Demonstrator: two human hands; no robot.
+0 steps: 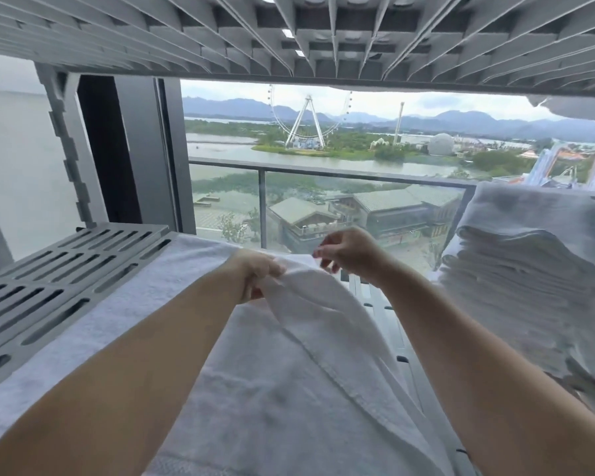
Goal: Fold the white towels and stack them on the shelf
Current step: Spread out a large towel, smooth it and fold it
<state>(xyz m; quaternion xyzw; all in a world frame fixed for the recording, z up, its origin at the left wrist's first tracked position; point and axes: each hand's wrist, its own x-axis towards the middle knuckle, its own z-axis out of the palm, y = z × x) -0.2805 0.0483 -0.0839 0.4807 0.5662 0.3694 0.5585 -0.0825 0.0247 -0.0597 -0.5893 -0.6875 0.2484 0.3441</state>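
A white towel lies spread over the grey slotted shelf, from the near edge to the far side. My left hand pinches a raised fold of this towel at its far end and lifts it. Just to the right hovers my right hand, fingers curled and apart, close to the same towel edge but not clearly gripping it. A tall stack of folded white towels stands on the shelf at the right.
The ribbed underside of the upper shelf hangs close overhead. A grey notched shelf post rises at the left. Behind the shelf is a window with a glass balcony rail. More white cloth hangs from the upper shelf at the top right.
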